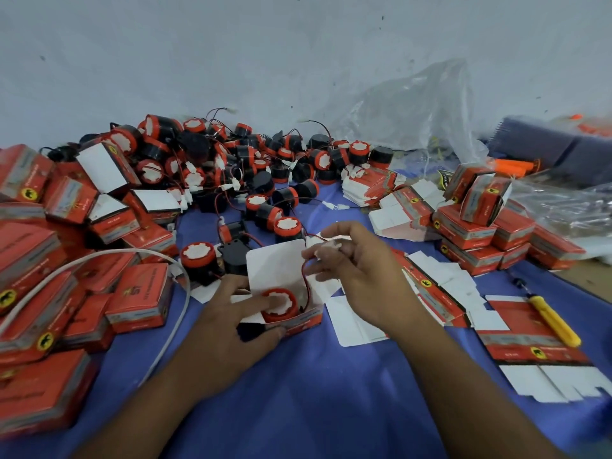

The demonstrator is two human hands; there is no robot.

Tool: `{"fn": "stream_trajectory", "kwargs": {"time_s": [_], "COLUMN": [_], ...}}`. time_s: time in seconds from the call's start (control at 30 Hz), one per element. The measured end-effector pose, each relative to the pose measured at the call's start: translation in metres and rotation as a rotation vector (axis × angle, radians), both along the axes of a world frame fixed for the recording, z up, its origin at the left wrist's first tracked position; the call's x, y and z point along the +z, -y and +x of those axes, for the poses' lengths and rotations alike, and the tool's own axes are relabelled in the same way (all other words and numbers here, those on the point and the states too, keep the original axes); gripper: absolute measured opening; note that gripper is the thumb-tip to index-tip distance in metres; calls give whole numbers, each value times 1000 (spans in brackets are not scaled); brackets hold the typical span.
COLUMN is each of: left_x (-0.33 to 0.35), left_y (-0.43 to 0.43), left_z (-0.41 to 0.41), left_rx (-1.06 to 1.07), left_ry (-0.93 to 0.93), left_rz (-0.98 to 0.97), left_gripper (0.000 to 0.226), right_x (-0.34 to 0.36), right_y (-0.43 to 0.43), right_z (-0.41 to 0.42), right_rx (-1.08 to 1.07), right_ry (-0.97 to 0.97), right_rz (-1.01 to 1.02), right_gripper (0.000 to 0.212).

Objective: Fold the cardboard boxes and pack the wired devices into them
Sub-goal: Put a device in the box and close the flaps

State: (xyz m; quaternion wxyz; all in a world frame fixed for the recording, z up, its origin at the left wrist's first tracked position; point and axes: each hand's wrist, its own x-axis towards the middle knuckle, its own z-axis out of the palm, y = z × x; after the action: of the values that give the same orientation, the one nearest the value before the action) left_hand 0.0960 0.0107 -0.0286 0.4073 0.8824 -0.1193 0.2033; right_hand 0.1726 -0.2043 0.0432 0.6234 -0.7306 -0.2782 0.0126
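Note:
An open red cardboard box [298, 321] with its white lid flap up stands on the blue cloth in front of me. Inside it sits a red and black wired device [280, 304]. My left hand [231, 323] grips the box's near left side, a finger pressing down on the device's white top. My right hand [351, 270] pinches the device's red and black wire [304, 276] and its white plug above the box. A heap of loose devices [238, 167] lies at the back.
Packed red boxes [66, 276] pile up at left, more [480, 226] at right. Flat unfolded boxes [536, 346] lie at right with a yellow knife [553, 319] on them. A white cable [172, 313] loops at left. A clear plastic bag [414, 107] leans against the wall.

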Motion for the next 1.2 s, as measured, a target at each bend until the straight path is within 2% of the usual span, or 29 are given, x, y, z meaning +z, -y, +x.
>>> {"fn": "stream_trajectory", "kwargs": {"time_s": [0.07,0.13,0.27,0.33,0.47,0.53,0.67,0.73,0.8,0.9,0.97,1.1,1.2], "left_x": [0,-1,-2,-2,-1,1,2,3,3,2,2,1,1], "left_y": [-1,-1,-1,-1,0,1,2,2,0,-1,-1,-2,-2], "left_z": [0,0,0,1,0,-1,-2,-2,-2,-2,-2,-1,-1], "left_rx": [-1,-6,-8,-10,-28,-44,-53,-51,-51,-47,-45,-46,-52], "left_ry": [-1,-5,13,26,34,50,62,60,45,34,27,23,23], "left_rz": [-3,3,-3,-1,-3,11,27,39,38,43,50,53,51], "left_gripper": [40,41,42,42,42,41,42,42,42,41,41,43,43], "right_x": [-5,-6,-7,-5,-2,-3,-7,-12,-17,-23,-23,-19,-16], "right_y": [-1,-4,-13,-18,-28,-29,-26,-27,-31,-31,-31,-33,-35], "right_z": [2,0,-7,-10,-14,-13,-7,-6,-7,-6,-5,-4,-2], "right_rx": [-118,-151,-133,-152,-233,-262,-274,-301,-311,-266,-232,-220,-171], "right_ry": [182,317,458,459,352,292,90,110,114,104,143,278,243], "right_rz": [-261,-409,-707,-790,-841,-860,-720,-725,-643,-576,-590,-758,-911], "right_gripper": [8,5,14,14,32,28,20,13,3,23,24,23,27]}}
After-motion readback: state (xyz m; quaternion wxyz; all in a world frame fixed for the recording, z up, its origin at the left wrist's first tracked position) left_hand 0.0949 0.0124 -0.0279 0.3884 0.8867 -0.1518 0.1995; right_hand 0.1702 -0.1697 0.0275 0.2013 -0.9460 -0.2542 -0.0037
